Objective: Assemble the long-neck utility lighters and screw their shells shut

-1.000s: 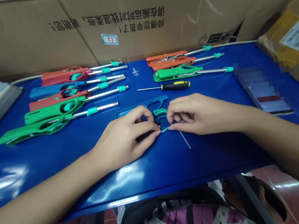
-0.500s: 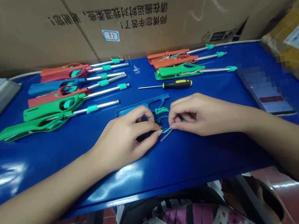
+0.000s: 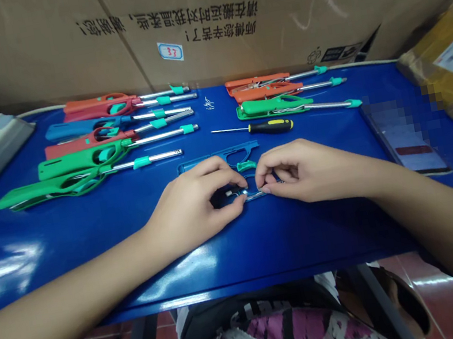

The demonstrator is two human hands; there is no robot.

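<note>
Right hand pinches a thin strand; left hand slightly parted, hold unclear. Unfinished, apparently: a blue shell half lies separate at eleven o'clock.

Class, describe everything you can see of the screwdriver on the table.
The screwdriver has a slim, metallic-looking shaft and a thicker black handle with yellow patches, seemingly plastic or rubber. It lies on the blue tabletop, shaft pointing left, handle right, between a green lighter and the blue casing piece, touching neither. Its tip's shape is too small to make out. Neither the left hand nor the right hand touches it.
</note>
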